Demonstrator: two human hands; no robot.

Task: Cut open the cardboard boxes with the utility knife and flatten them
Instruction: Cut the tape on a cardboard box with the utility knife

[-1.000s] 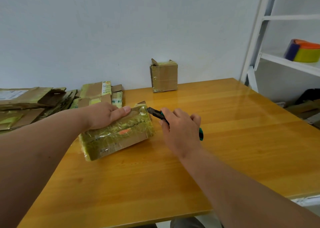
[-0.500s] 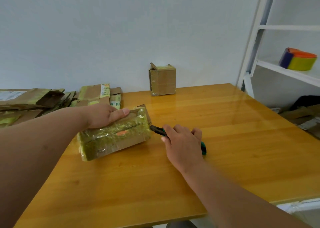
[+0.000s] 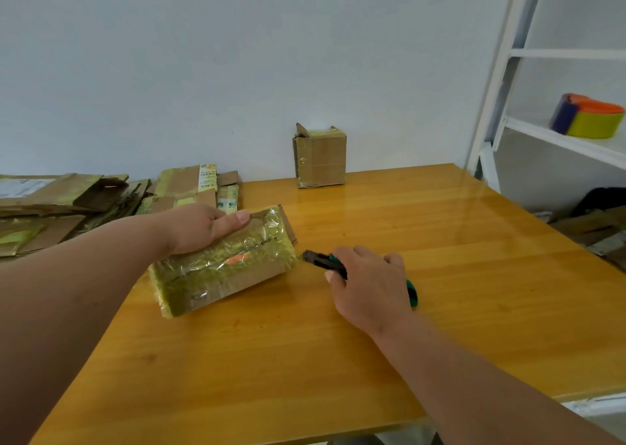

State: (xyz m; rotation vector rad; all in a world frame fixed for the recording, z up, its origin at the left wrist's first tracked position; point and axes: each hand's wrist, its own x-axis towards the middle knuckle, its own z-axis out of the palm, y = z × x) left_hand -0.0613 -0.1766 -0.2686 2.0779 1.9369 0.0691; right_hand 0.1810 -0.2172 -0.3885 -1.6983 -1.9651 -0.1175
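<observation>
Left hand is pressed flat on the far edge of a taped-up cardboard box lying on the table. Right hand grips a green utility knife, tip right at the box's near right corner. Beyond the left hand there's a pile of flattened boxes. Further back, past both hands, a small box stands upright against the wall.

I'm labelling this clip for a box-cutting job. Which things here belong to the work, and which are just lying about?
Part of the job:
- taped box under the left hand
- utility knife gripped by the right hand
- upright box by the wall
- flattened cardboard pile

Just lying about:
- coloured tape roll on the white shelf
- cardboard scraps beyond the table
</observation>
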